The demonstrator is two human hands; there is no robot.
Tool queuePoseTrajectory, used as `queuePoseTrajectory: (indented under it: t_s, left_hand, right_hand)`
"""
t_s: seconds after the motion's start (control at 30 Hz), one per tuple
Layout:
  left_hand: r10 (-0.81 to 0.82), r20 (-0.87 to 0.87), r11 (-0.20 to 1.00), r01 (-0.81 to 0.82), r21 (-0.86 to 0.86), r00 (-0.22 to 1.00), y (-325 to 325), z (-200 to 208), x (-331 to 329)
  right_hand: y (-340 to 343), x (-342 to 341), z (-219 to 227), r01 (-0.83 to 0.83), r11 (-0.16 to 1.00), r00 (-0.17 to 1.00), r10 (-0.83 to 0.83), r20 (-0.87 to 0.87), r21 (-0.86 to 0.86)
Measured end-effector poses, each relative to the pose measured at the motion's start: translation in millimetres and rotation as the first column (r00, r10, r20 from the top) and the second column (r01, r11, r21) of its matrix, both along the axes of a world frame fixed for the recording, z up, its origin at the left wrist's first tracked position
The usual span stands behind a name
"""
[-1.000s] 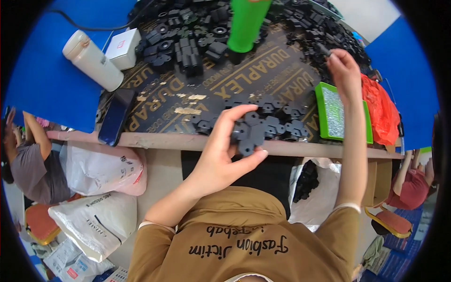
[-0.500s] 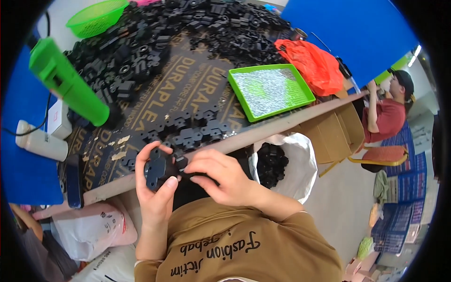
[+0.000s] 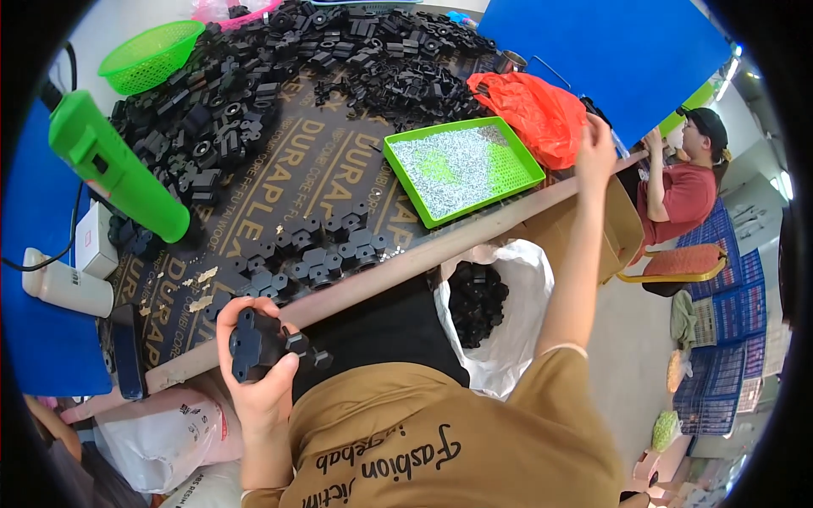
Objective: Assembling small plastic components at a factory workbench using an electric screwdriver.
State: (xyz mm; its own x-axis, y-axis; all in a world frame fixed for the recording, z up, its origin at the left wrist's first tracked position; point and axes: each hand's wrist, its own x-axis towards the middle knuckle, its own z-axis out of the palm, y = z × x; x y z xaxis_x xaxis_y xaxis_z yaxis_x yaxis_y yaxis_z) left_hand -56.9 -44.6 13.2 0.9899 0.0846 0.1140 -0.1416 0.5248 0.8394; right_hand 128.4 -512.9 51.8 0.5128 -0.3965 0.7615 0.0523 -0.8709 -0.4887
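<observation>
My left hand [image 3: 261,372] is closed around a black moulded plastic housing [image 3: 246,343], above my lap at the table's near edge. A small black knob-like piece [image 3: 298,343] sticks out from the housing, beside my thumb. My right arm is stretched far to the right. My right hand [image 3: 596,157] is beside the red plastic bag [image 3: 529,114] at the table edge, with its fingers extended and apart. Dark slim items lie just past its fingertips, partly hidden. Several black housings [image 3: 318,258] stand grouped on the table in front of me.
A green tray [image 3: 423,203] holds many small silvery pieces. Heaps of black parts [image 3: 203,144] cover the far table. A green electric screwdriver [image 3: 118,169] hangs at left, near a white bottle [image 3: 68,284]. A white sack [image 3: 529,296] with black parts stands below the edge. A person [image 3: 682,195] works at right.
My right hand has left the housing and swung far right to the red bag. My left hand has shifted slightly left and down, still gripping the housing.
</observation>
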Motion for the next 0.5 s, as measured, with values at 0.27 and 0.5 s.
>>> queuePoseTrajectory:
  t_s: [0.27,0.5]
  left_hand:
    - [0.138,0.025,0.987,-0.139,0.077,0.99,5,14,-3]
    - [0.035,0.006,0.967,-0.032,-0.252,0.999,8,14,37]
  right_hand:
    - [-232,95,-33,0.249,0.939,0.542,-0.337,-0.77,-0.236]
    - [-317,59,45,0.128,0.875,0.854,-0.336,-0.396,-0.466]
